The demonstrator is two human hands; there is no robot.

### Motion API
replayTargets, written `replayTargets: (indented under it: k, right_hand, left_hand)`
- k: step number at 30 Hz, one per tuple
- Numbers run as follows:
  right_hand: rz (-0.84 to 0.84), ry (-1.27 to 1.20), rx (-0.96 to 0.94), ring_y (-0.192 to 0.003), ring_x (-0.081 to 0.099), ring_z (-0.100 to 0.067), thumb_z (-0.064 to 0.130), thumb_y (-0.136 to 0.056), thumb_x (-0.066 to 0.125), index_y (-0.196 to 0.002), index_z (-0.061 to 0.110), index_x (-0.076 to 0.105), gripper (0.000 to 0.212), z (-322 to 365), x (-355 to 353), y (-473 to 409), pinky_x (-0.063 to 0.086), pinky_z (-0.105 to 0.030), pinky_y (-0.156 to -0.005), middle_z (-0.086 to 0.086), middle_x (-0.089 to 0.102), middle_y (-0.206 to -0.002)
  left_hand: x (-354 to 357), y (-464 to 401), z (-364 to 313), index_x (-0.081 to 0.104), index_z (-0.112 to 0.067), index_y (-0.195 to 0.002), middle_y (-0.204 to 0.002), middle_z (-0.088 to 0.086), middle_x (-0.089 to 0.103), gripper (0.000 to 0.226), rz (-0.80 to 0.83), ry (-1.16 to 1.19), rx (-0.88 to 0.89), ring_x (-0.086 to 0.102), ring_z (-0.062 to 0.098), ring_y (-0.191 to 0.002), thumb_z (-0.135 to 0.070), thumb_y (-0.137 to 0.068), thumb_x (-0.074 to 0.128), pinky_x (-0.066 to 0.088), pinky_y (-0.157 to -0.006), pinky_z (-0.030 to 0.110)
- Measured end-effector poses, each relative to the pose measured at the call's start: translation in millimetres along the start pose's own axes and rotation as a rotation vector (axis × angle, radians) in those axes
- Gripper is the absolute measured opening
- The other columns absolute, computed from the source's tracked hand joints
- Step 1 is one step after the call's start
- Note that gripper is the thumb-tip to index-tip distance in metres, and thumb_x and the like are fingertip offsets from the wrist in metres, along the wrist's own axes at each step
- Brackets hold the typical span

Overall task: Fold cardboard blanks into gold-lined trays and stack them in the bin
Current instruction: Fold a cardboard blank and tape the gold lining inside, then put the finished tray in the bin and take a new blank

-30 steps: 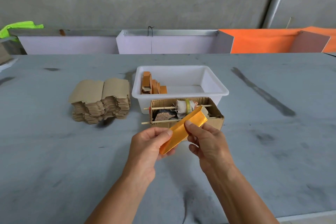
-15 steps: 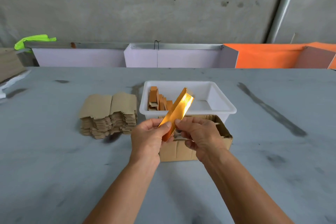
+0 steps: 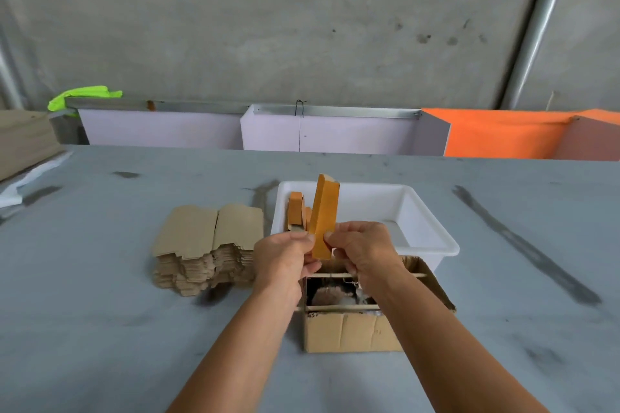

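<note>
Bare grey concrete forms the wall at the back, with a metal pipe slanted across its right side, and along its foot white panels and an orange panel are lined up, a lime-green cloth being draped at the left end. Below them a grey, smudged table is spread across the view. On it a white plastic bin is set near the middle, and several folded orange-gold trays are stood on edge against its left wall, while the remainder of its floor is seen bare. Just in front of the bin an open cardboard box is placed, crossed by two thin wooden sticks; dark and pale items are lodged under them but cannot be made out. To the left of the bin a stack of flat brown cardboard blanks is piled in two side-by-side columns. Both forearms are extended forward from the bottom edge, and the hands are brought together above the box. A gold-lined tray is held nearly upright between them, tilted slightly right, its upper end raised in front of the bin. Its lower end is pinched by the left hand with thumb and curled fingers, and by the right hand from the other side, fingers likewise curled and clamped on it.
</note>
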State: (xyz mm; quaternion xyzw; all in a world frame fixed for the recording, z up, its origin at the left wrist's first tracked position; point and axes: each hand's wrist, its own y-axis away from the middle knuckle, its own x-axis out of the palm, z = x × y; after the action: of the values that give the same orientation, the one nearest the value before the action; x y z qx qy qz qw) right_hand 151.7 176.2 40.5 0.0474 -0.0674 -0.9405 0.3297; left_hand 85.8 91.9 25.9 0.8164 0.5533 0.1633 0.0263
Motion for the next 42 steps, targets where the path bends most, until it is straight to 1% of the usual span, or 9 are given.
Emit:
replayTargets:
  k: [4, 12, 18, 25, 29, 33, 36, 39, 42]
  right_hand:
    - [-0.090, 0.089, -0.045, -0.061, 0.057, -0.014, 0.009, -0.081, 0.071, -0.075, 0.013, 0.058, 0.015, 5.4, 8.3, -28.2, 0.040, -0.023, -0.052, -0.006, 0.065, -0.073]
    - [-0.121, 0.201, -0.028, -0.052, 0.055, -0.010, 0.007, -0.082, 0.069, -0.068, 0.012, 0.062, 0.016, 4.2, 32.8, -101.9, 0.042, -0.021, -0.048, -0.004, 0.063, -0.064]
    - [-0.101, 0.411, -0.055, -0.077, 0.067, -0.018, 0.012, -0.079, 0.073, -0.074, 0.016, 0.061, 0.014, -5.5, 57.2, -144.1, 0.057, -0.029, -0.071, -0.003, 0.068, -0.080]
    - [-0.117, 0.654, -0.054, -0.069, 0.062, -0.015, 0.011, -0.080, 0.064, -0.090, 0.012, 0.064, 0.010, -16.2, 74.6, -157.4, 0.045, -0.021, -0.047, -0.003, 0.066, -0.081]
    - [-0.157, 0.700, -0.031, -0.050, 0.049, -0.013, 0.004, -0.072, 0.056, -0.068, 0.012, 0.046, 0.013, -14.6, 77.8, -154.1, 0.033, -0.019, -0.037, -0.001, 0.052, -0.062]
    - [-0.163, 0.696, -0.034, -0.049, 0.047, -0.013, 0.008, -0.073, 0.058, -0.066, 0.013, 0.044, 0.016, -17.6, 77.8, -150.5, 0.029, -0.018, -0.034, -0.001, 0.049, -0.059]
    - [-0.096, 0.801, -0.090, -0.057, 0.052, -0.016, 0.008, -0.074, 0.057, -0.075, 0.010, 0.054, 0.004, -13.2, 79.0, -146.0, 0.035, -0.021, -0.041, -0.002, 0.052, -0.064]
    - [-0.044, 0.948, -0.136, -0.075, 0.062, -0.021, 0.009, -0.076, 0.053, -0.088, 0.008, 0.065, 0.017, -6.9, 78.9, -141.8, 0.045, -0.025, -0.057, -0.005, 0.063, -0.078]
    - [-0.007, 0.940, -0.169, -0.079, 0.065, -0.022, 0.007, -0.082, 0.045, -0.096, 0.009, 0.068, 0.027, -6.7, 75.0, -138.6, 0.054, -0.029, -0.068, -0.006, 0.068, -0.089]
  left_hand:
    - [3.2, -20.4, -1.2, 0.066, -0.006, -0.088, -0.081, 0.011, 0.069, 0.011, -0.017, -0.019, 0.047, 0.068, 0.020, -0.067, 0.003, -0.081, 0.066, 0.055, -0.053, 0.023]
    - [5.9, -60.5, 5.2, 0.065, -0.014, -0.092, -0.079, 0.003, 0.070, 0.015, -0.077, -0.143, 0.136, 0.070, 0.012, -0.067, -0.001, -0.086, 0.061, 0.054, -0.057, 0.018]
    - [3.5, -67.1, 1.8, 0.061, -0.021, -0.083, -0.078, 0.002, 0.070, 0.027, -0.087, -0.150, 0.164, 0.069, 0.008, -0.062, 0.004, -0.089, 0.054, 0.052, -0.056, 0.015]
    - [-0.1, -63.3, -2.6, 0.062, -0.018, -0.082, -0.076, 0.005, 0.070, 0.030, -0.090, -0.108, 0.144, 0.069, 0.010, -0.061, 0.010, -0.087, 0.051, 0.052, -0.055, 0.016]
    - [-4.0, -59.3, -3.5, 0.062, -0.020, -0.075, -0.074, 0.005, 0.070, 0.033, -0.092, -0.109, 0.145, 0.069, 0.012, -0.063, 0.010, -0.087, 0.051, 0.053, -0.057, 0.018]
    - [-6.3, -53.7, -3.7, 0.062, -0.020, -0.073, -0.072, 0.004, 0.070, 0.034, -0.091, -0.109, 0.147, 0.069, 0.014, -0.064, 0.010, -0.086, 0.052, 0.053, -0.056, 0.018]
    - [-7.8, -50.1, -3.9, 0.062, -0.021, -0.074, -0.074, 0.004, 0.070, 0.034, -0.089, -0.108, 0.144, 0.068, 0.014, -0.066, 0.009, -0.086, 0.052, 0.053, -0.057, 0.018]
    - [-15.2, -43.8, -1.6, 0.063, -0.022, -0.076, -0.074, 0.002, 0.070, 0.033, -0.100, -0.126, 0.154, 0.066, 0.013, -0.064, 0.008, -0.085, 0.051, 0.051, -0.056, 0.019]
    - [-28.7, -38.1, 2.1, 0.063, -0.022, -0.078, -0.076, 0.002, 0.070, 0.033, -0.114, -0.149, 0.176, 0.063, 0.012, -0.061, 0.008, -0.083, 0.051, 0.051, -0.055, 0.020]
